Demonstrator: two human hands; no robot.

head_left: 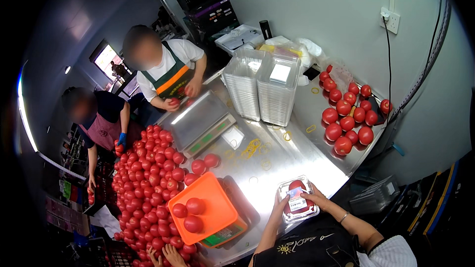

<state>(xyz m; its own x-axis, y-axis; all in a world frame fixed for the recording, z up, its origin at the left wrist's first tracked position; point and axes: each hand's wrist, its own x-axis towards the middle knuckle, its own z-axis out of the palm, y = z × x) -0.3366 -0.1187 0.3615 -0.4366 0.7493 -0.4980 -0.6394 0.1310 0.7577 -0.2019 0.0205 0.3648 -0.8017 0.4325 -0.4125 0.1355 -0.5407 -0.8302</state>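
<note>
Between my two hands is a clear plastic clamshell box (283, 188) with red tomatoes inside and a white and blue label on its lid. My left hand (281, 204) grips the box's left side, thumb over the lid near the label. From the right, my right hand (316, 199) holds the other side, its thumb pressed on the label. The box sits close to my body, at the near edge of the metal table (316, 163). Most fingers are hidden beneath or behind the box.
Left of me, an orange tub (217, 195) carries three tomatoes, beside a large tomato heap (143, 178). A co-worker's hands (170, 256) touch the heap's near end. Beyond are a scale (198, 121), rubber bands (251, 148), stacked clear boxes (277, 91), loose tomatoes (346, 118) and two more people.
</note>
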